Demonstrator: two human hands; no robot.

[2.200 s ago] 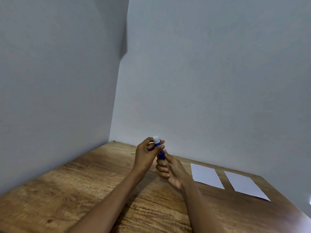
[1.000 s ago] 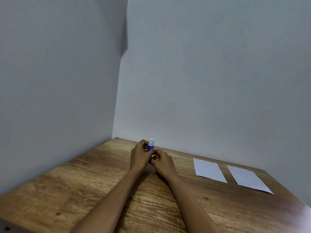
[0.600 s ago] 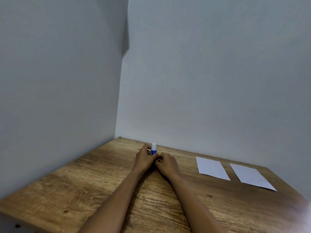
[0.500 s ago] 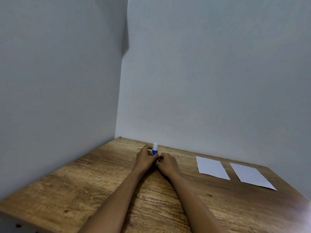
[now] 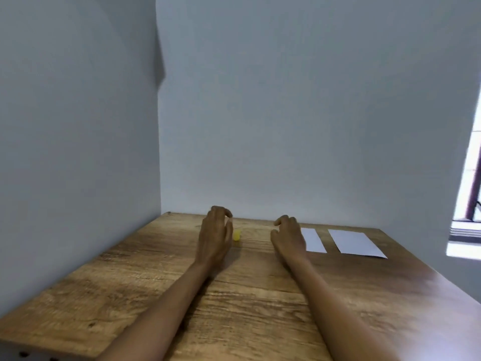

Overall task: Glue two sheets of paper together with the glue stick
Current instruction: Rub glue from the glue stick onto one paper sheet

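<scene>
I am seeing the two sheets of paper lying flat on the wooden table at about 2 o'clock from the centre of my view: the left sheet and the right sheet are sitting side by side, apart, with a strip of bare wood showing between them. I am not making out the blue tube of the glue stick anywhere. A small yellow thing is standing on the wood at about 12 o'clock, just beside the left hand, and I cannot tell what it is.

The left hand is resting edge-down on the table, back turned to me, its fingers curling over at the far end with thumb and forefinger tips close together; I cannot tell whether they are pinching anything. The right hand is lying at 1 o'clock, knuckles up, its fingers loosely bent and holding nothing that I can see; it is covering the left edge of the left sheet from my angle, and whether it is touching the paper I cannot tell. Both forearms are stretching back toward me at 6 o'clock.

Grey walls are closing in the table's far and left sides, and a bright window is showing at 3 o'clock
</scene>
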